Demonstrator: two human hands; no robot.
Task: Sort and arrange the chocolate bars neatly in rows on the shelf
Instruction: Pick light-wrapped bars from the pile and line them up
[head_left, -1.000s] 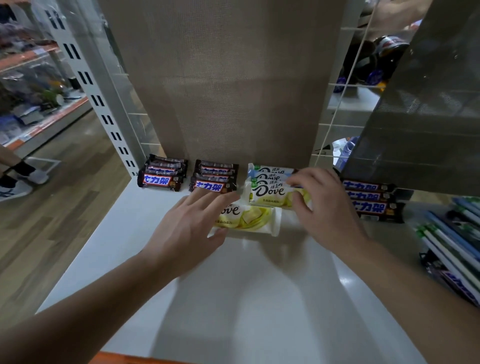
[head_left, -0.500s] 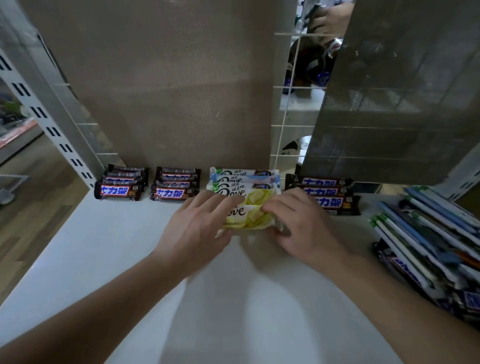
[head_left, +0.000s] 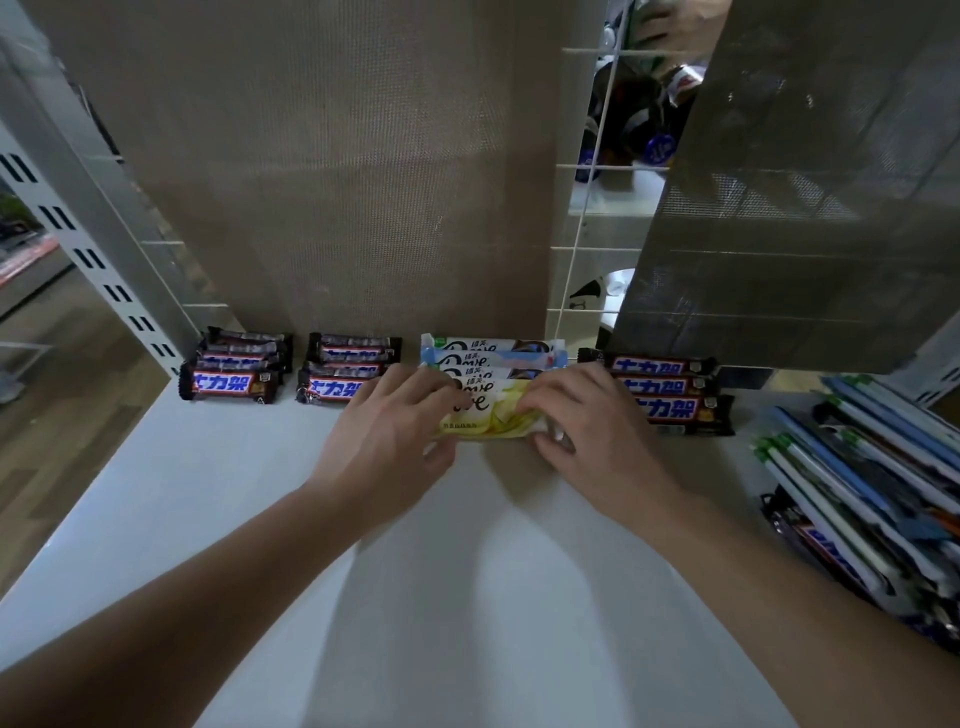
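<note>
A yellow Dove bar (head_left: 485, 415) lies crosswise on the white shelf (head_left: 218, 499), at the front of a row of white and blue Dove bars (head_left: 493, 354) by the back panel. My left hand (head_left: 387, 441) holds its left end, fingers on top and thumb at the front edge. My right hand (head_left: 589, 434) pinches its right end with curled fingers. Two stacks of brown Snickers bars (head_left: 234, 371) (head_left: 349, 370) stand to the left of the Dove row. A third Snickers row (head_left: 670, 395) sits to its right.
A loose pile of mixed bars (head_left: 862, 483) lies at the shelf's right edge. A perforated back panel (head_left: 337, 171) and a wire grid (head_left: 592, 218) close off the rear. A slotted metal upright (head_left: 93, 260) stands at the left.
The yellow Dove bar has moved back against the Dove row. Both hands have closed in on its two ends. The view has shifted to the right.
</note>
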